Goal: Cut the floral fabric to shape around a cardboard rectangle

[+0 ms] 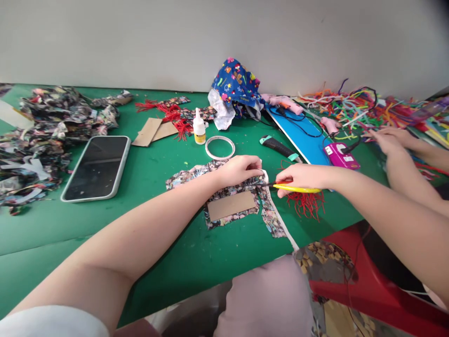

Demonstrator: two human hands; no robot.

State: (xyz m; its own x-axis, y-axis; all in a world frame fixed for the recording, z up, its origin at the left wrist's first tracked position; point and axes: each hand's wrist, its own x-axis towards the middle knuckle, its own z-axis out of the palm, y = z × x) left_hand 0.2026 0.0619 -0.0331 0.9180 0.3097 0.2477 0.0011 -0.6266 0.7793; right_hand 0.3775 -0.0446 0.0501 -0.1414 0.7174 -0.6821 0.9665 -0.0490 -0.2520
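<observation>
My left hand (242, 169) presses on a dark floral fabric (187, 177), its fingers curled at the upper edge. In my right hand (303, 176) are scissors (308, 190) with yellow and red handles. Their blades lie across the fabric beside my left fingers, and a slit runs down from there. A small cardboard rectangle (232, 206) rests on the cloth. Along the fabric's right edge a white strip (286, 233) hangs toward the table edge. Red tassel threads (307, 205) lie beneath my right hand.
On the green table (168, 243) are a phone (98, 166), glue bottle (199, 127), tape roll (220, 148), utility knife (279, 148), purple power adapter (340, 156) and pink glue gun (286, 104). Fabric scraps (59, 126) pile up left. Another person's hands (389, 138) work at right.
</observation>
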